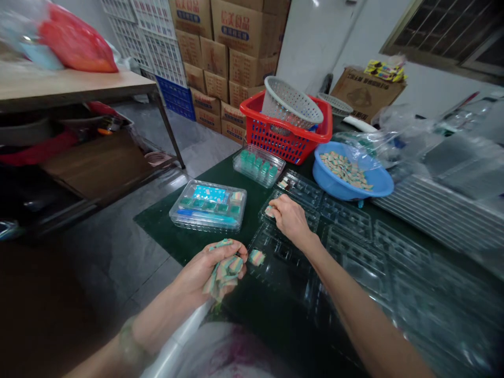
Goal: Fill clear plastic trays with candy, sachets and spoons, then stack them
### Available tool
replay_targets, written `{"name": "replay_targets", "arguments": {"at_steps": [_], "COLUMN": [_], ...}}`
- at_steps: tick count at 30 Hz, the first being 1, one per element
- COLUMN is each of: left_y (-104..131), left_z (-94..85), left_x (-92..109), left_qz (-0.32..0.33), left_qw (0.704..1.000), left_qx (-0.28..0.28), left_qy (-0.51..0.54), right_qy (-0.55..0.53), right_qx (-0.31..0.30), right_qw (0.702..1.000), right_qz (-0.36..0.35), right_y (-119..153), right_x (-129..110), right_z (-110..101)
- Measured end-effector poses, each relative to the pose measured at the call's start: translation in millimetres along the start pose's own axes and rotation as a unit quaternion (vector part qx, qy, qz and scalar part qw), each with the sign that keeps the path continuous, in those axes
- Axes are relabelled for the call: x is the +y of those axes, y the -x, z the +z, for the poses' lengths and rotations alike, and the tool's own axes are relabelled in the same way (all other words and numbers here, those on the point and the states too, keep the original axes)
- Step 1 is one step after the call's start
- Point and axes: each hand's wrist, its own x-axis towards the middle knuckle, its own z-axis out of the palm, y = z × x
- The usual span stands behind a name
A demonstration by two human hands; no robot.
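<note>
My left hand (214, 265) is curled round a bunch of striped candy pieces (228, 273) in pastel green, yellow and pink. Over a clear plastic tray (315, 220), my right hand (289, 218) pinches a striped candy piece (270, 211) at one of its compartments. Another striped piece (257, 257) sits in the nearer clear tray, between my two hands. In the tray farther back, a small piece (283, 184) lies in a corner compartment. To the left stands a filled clear box (208, 206) with green pieces, a blue patterned packet and a blue pen-like item.
A blue basin (354, 186) of striped pieces stands back right, by a red basket (289, 131) holding a grey strainer (291, 102). Beside them is a tray of green pieces (258, 164). More clear trays (417, 252) cover the right side of the dark green table (157, 215).
</note>
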Motion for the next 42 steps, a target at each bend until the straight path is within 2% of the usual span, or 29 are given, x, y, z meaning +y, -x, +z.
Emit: {"name": "replay_targets", "arguments": {"at_steps": [6,10,14,22,25,28,30,37,42], "left_y": [-1.0,-2.0,-2.4,-2.1,-1.3,-1.0,-1.2,-0.7,-0.5], "left_z": [-3.7,-8.0,-8.9,-9.5,-8.3,-6.7,-6.3,-8.7,-7.7], "left_x": [-2.8,-5.9,-7.2,-7.7,-7.4,-6.4,-5.8,-6.3,-6.4], "left_qz": [-0.005,-0.008,-0.004,-0.006,-0.002,-0.005,-0.008,-0.011,-0.017], "left_qw": [1.0,1.0,1.0,1.0,1.0,1.0,1.0,1.0,1.0], "left_qx": [0.006,0.006,0.005,0.001,0.0,0.008,0.009,0.007,0.012], "left_qy": [-0.014,-0.006,-0.004,0.016,0.014,0.002,-0.001,0.006,0.014], "right_qy": [-0.018,0.024,0.065,0.121,0.049,-0.062,-0.095,-0.048,0.031], "right_qx": [-0.006,-0.032,-0.024,-0.04,-0.019,0.037,0.051,0.016,-0.026], "right_qw": [1.0,0.999,0.994,0.984,0.993,0.997,0.994,0.999,0.999], "right_qz": [0.014,-0.032,-0.085,-0.125,-0.103,-0.04,-0.007,0.021,-0.004], "right_y": [-3.9,-3.6,-0.7,-2.2,0.8,6.8,9.7,3.7,2.1], "right_x": [2.5,1.9,2.2,-2.2,1.8,7.4,8.6,1.9,-2.4], "right_z": [0.5,-1.1,-2.8,-4.7,-8.0,-9.7,-8.3,0.6,-0.4]}}
